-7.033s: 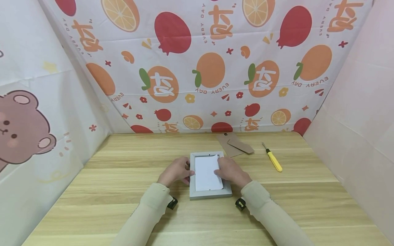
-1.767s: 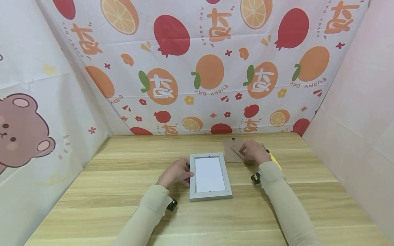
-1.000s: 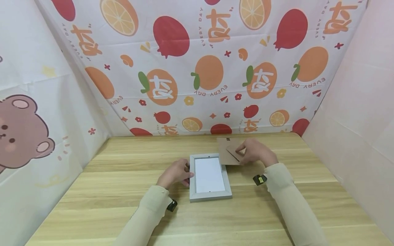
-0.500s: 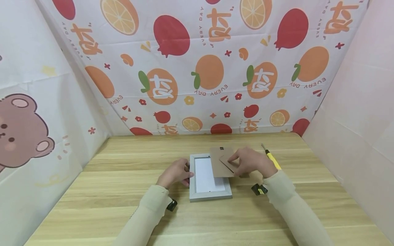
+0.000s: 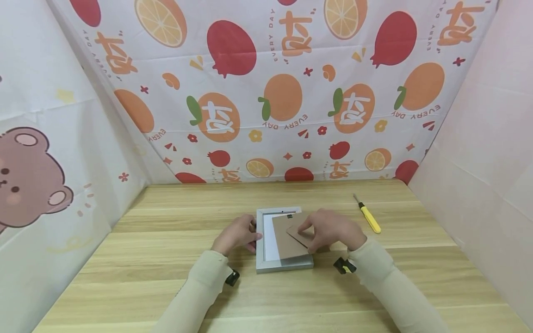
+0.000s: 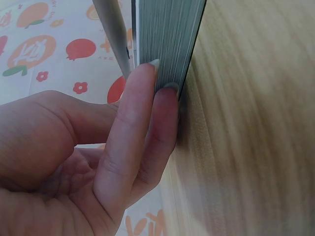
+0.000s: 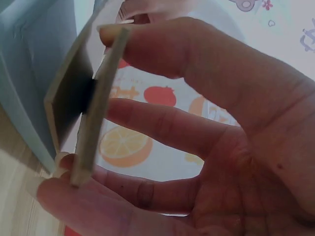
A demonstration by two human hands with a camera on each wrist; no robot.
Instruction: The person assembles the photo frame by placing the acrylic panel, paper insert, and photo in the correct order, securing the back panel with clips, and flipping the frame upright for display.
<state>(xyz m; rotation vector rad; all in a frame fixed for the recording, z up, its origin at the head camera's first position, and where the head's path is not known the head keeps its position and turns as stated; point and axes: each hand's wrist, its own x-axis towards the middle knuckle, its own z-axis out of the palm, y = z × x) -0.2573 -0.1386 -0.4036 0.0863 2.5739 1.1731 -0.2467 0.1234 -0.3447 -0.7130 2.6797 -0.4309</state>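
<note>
A grey picture frame (image 5: 260,252) lies back side up on the table, with a white sheet (image 5: 269,243) inside it. My left hand (image 5: 238,234) holds the frame's left edge; in the left wrist view its fingertips touch the frame's side (image 6: 170,44). Tilted over the opening is a brown backing board (image 5: 283,238) with a stand leg (image 5: 296,235) on its outer face. My right hand (image 5: 331,229) grips the board by that leg and its right side. The right wrist view shows the leg (image 7: 101,105) between thumb and fingers, standing off from the board (image 7: 71,93).
A screwdriver (image 5: 370,219) with a yellow handle lies on the wooden table (image 5: 187,203) to the right of the frame. Fruit-print cloth (image 5: 258,106) hangs along the table's back edge, with pale cloth at both sides.
My right hand left the sheet in the frame, took the backing board from the back right and brought it left and nearer, over the frame. The left hand stayed at the frame's edge.
</note>
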